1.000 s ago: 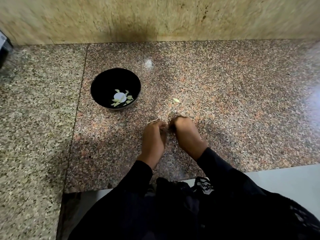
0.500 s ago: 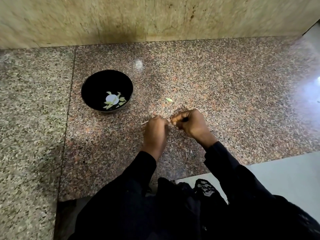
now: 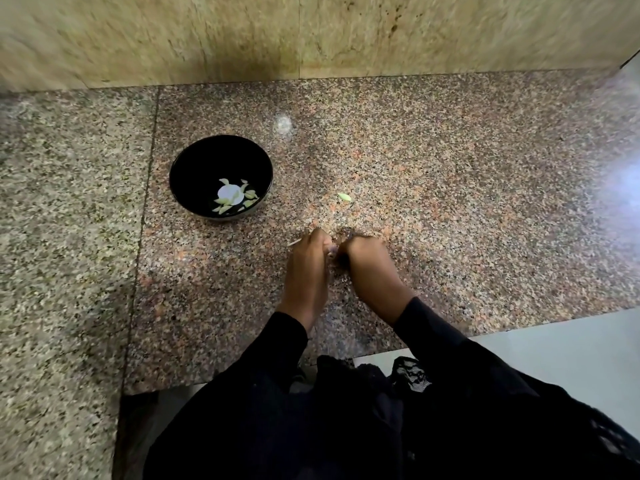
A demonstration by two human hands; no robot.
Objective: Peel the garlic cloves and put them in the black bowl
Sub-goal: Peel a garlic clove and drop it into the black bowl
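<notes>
black bowl point(image 3: 207, 168) left, wall point(image 3: 311, 36) behind

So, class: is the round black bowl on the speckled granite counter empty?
No: the round black bowl holds several pale garlic cloves at its bottom.

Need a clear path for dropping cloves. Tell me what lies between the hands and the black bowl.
In the head view, only bare granite counter lies between the left hand and the black bowl. A loose pale piece sits off to the right, outside that stretch.
</notes>
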